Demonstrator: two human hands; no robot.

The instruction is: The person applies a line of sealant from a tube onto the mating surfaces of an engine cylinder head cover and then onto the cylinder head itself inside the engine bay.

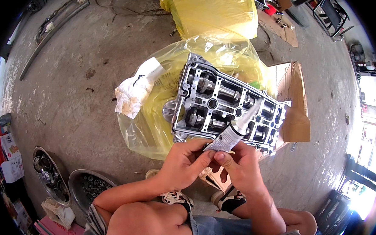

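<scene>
Left hand (185,163) and right hand (243,169) both grip one tube (226,139) over one engine part (225,106). Two bowls (76,187) sit left; wide floor (86,112) lies past the edge of the yellow sheet (151,134).

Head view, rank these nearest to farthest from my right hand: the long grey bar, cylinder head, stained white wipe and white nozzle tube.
From the right hand:
1. White nozzle tube, held in it.
2. Cylinder head, just beyond the hand.
3. Stained white wipe, left of the cylinder head.
4. Long grey bar, far upper left.
</scene>
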